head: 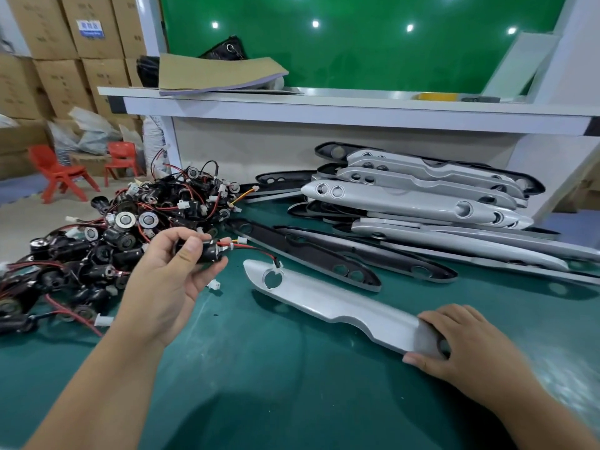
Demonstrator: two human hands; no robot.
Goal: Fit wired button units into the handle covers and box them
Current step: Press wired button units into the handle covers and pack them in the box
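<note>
Head view: the left hand [168, 274] pinches a black button unit [207, 251] between thumb and fingers, its red wire trailing to the round hole at the far end of a silver handle cover [324, 300]. That cover lies flat on the green worktop [292, 384], and the right hand [461, 345] grips its near end. A tangled pile of button units [113, 235] sits left; stacked handle covers [422, 196] lie behind

No writing here can be read for sure. A blue-and-white label [91, 28] sits on a cardboard box [97, 48] in the stack left of the green board [357, 43], but its characters are too blurred to make out. Faint printing on the neighbouring boxes [58, 76], also left of the board, is just as illegible.
</note>
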